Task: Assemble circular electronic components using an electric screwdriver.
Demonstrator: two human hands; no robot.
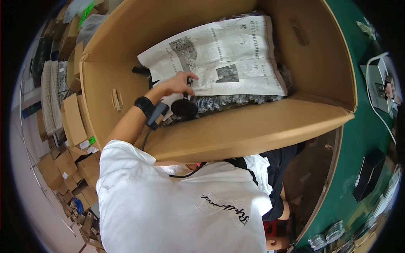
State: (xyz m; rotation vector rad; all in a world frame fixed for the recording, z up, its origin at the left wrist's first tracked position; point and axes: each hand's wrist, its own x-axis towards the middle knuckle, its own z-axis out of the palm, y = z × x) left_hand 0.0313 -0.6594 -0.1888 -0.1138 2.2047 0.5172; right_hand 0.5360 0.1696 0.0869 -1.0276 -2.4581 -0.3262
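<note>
My left hand (179, 83) reaches down into a large open cardboard box (236, 130). Its fingers are closed around a small dark piece whose exact kind I cannot make out. Just below the hand is a black round part (184, 109), seemingly joined to that piece. A newspaper sheet (249, 50) with printed pictures lies beside the fingers, over clear bubble wrap (236, 101). A dark rod end (140, 70) pokes out at the newspaper's left edge. A black wristband (144, 105) with a small cabled device (157, 117) sits on my left wrist. My right hand is not seen.
Tall box walls surround the hand. Stacked cardboard boxes (67, 168) fill the left side. On the right runs a green surface (337, 185), bearing a black box (369, 175), a white cable (368, 84) and rolls (327, 236). A red stool (270, 227) stands low down.
</note>
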